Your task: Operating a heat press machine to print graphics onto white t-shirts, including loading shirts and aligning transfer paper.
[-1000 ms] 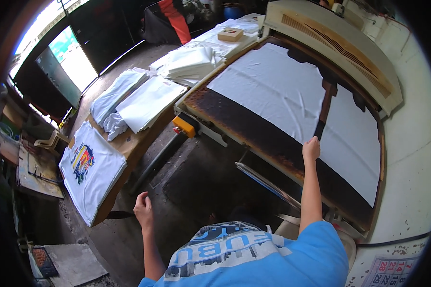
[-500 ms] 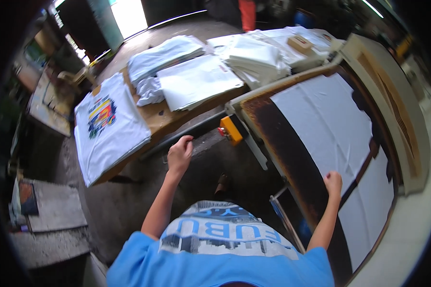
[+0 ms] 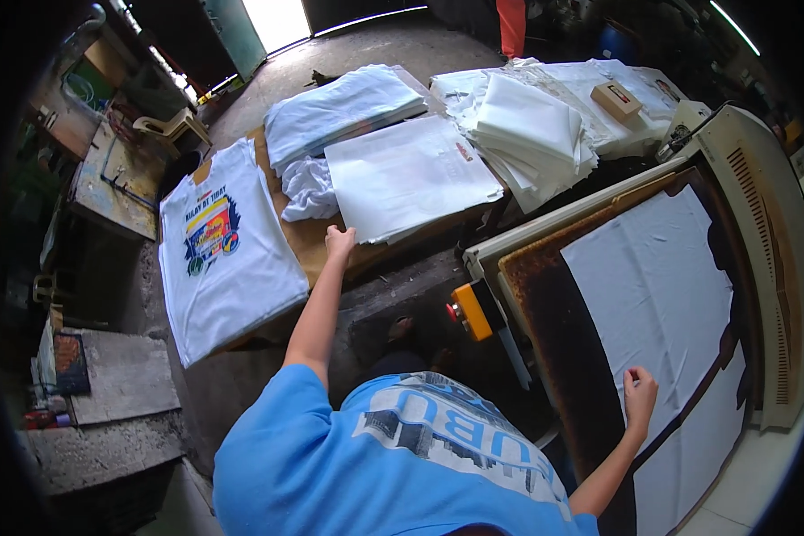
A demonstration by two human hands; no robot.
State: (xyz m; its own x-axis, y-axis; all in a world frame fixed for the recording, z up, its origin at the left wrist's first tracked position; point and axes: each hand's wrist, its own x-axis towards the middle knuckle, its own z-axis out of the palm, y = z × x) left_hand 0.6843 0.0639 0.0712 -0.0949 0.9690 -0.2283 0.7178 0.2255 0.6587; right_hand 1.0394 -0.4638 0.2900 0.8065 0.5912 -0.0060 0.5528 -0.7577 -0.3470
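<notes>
left grip (image 3: pixel 339 243) sits at near-left corner of white sheets (image 3: pixel 406 179); cannot tell if clenched.

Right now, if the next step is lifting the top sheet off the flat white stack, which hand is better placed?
Probably the left hand: it is at the near corner of the white stack, though contact is unclear. The right hand is over the dark flat bed, farther away.

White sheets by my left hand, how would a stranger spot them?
Find the brown table by your left hand. On it, right of a crumpled cloth, lie the white sheets. Unlike the cloth, they form a flat stack with a reddish corner mark.
</notes>
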